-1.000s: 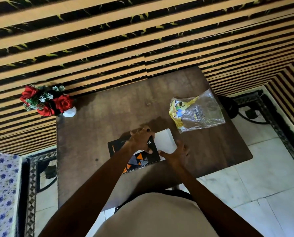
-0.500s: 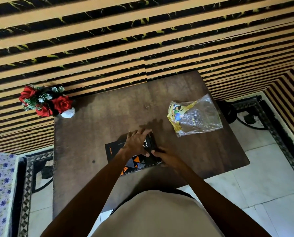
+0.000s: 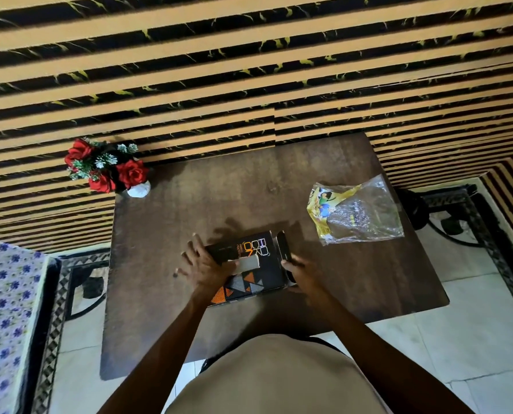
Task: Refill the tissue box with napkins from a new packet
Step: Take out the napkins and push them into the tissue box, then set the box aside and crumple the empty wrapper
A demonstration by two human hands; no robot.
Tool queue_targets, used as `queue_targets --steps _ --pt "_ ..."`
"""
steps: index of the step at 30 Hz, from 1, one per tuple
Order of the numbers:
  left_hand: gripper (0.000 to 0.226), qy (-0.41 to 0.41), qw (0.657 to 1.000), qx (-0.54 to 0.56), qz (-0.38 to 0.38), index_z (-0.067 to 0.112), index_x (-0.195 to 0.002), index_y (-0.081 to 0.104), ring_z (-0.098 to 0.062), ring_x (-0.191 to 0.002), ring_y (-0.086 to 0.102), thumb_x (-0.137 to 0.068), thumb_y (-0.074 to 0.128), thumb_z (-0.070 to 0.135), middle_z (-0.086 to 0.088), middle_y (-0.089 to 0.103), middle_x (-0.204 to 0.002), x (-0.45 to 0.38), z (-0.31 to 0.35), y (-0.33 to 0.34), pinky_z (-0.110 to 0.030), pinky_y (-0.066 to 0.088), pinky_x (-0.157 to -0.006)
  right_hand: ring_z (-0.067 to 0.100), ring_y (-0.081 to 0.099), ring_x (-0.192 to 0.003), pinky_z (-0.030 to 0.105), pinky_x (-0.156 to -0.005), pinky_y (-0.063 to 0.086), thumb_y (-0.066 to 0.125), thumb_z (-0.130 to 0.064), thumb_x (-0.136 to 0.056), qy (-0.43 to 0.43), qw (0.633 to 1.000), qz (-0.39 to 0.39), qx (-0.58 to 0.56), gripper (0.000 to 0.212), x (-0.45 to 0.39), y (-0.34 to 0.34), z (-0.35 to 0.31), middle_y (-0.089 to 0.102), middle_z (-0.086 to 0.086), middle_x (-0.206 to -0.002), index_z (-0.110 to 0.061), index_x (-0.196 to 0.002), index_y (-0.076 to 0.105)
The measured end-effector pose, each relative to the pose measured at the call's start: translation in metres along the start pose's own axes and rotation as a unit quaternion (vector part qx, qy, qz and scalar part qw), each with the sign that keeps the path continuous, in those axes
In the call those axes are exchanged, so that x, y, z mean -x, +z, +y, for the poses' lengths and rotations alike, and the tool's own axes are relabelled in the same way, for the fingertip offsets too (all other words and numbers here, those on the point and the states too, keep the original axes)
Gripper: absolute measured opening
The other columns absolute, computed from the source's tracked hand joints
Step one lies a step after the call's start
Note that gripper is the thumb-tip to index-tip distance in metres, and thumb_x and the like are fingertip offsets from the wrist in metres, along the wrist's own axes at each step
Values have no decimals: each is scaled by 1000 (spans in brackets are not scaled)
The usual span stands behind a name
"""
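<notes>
A black tissue box (image 3: 258, 264) with orange and grey triangles lies flat near the front of the brown table (image 3: 189, 210). A pale napkin (image 3: 249, 263) shows in the slot on its top. My left hand (image 3: 204, 264) rests on the box's left half with fingers spread. At the box's right end my right hand (image 3: 301, 274) holds the end flap (image 3: 283, 245), which stands partly raised. The clear and yellow plastic packet (image 3: 357, 213) lies slack on the table's right side, apart from both hands.
A white vase of red roses (image 3: 109, 170) stands at the table's far left corner against the striped wall. A floral cloth (image 3: 1, 318) sits at the left. Black metal furniture frames stand on the tiled floor either side of the table.
The white napkin stack that stuck out of the box's right end has gone inside. The box now shows its printed top, and my right hand sits at the end flap.
</notes>
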State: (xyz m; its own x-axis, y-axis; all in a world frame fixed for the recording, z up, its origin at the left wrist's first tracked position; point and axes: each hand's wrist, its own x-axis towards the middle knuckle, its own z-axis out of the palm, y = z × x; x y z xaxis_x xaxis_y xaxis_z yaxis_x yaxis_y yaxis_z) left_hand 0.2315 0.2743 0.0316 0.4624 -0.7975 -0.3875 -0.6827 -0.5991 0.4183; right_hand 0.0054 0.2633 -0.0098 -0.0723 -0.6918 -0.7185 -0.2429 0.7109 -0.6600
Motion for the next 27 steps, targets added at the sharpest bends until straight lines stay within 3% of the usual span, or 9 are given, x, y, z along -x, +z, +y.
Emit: queue_targets --steps 2,5,10,13,15,17,20,24,27 --pt "103 -58 990 112 -55 12 -148 16 -37 -131 38 -72 81 36 -19 38 -142 7 -10 -7 -52 35 -106 22 67 -97 44 -83 59 69 -44 -73 19 999 23 30 42 -2 6 -7 70 3 -117 -36 -115 68" --pt "47 -68 936 288 -189 15 -123 49 -26 -112 59 -82 73 19 -12 62 -118 8 -21 -9 -24 54 -79 27 62 -110 31 -91 48 59 -41 -87 -23 987 57 149 32 2 14 -19 68 7 -122 -26 -113 71" --pt "59 -102 892 404 -175 16 -116 60 -25 -99 68 -73 73 55 -14 69 -113 8 -25 -2 -38 59 -81 26 59 -117 34 -101 45 64 -34 -89 -13 998 47 46 45 11 25 -25 63 12 -127 -4 -123 63" --pt "33 -135 882 425 -155 11 -115 58 -19 -86 66 -93 58 36 -10 68 -100 6 -19 -6 -20 53 -58 20 57 -107 29 -97 44 62 -15 -92 -23 999 -12 34 34 18 24 -31 59 1 -114 -16 -126 59" --pt "31 -126 879 434 -150 9 -119 53 -15 -86 65 -93 59 25 -10 67 -105 -2 -17 -7 -14 51 -51 17 59 -106 34 -96 49 68 -8 -84 -23 997 -67 -2 58 15 23 -38 59 -4 -119 -27 -135 49" --pt "39 -93 877 443 -165 12 -125 47 -13 -91 64 -89 63 19 -9 64 -114 -14 -12 -11 -12 51 -53 17 63 -108 38 -93 52 73 -8 -76 -40 996 -77 -8 73 1 22 -50 63 -2 -126 -32 -138 45" --pt "48 -22 861 478 -175 20 -130 41 -13 -94 63 -88 61 6 1 61 -113 -35 5 -22 -13 53 -57 14 63 -105 29 -80 52 72 -9 -76 -63 996 -65 21 64 -27 24 -84 65 -4 -119 -30 -132 49" --pt "61 57 848 493 -186 22 -135 33 -5 -97 62 -88 46 -15 6 56 -117 -92 34 -33 -17 56 -67 19 67 -98 40 -85 56 75 -51 -57 -85 993 12 80 74 -94 30 -129 69 0 -110 -25 -123 53" --pt "65 73 842 498 -194 30 -130 32 -1 -98 63 -84 62 -5 13 55 -115 -137 61 -44 -18 57 -65 19 65 -96 40 -87 55 76 -40 -74 -92 993 22 76 51 -129 35 -165 67 -2 -104 -24 -118 55"
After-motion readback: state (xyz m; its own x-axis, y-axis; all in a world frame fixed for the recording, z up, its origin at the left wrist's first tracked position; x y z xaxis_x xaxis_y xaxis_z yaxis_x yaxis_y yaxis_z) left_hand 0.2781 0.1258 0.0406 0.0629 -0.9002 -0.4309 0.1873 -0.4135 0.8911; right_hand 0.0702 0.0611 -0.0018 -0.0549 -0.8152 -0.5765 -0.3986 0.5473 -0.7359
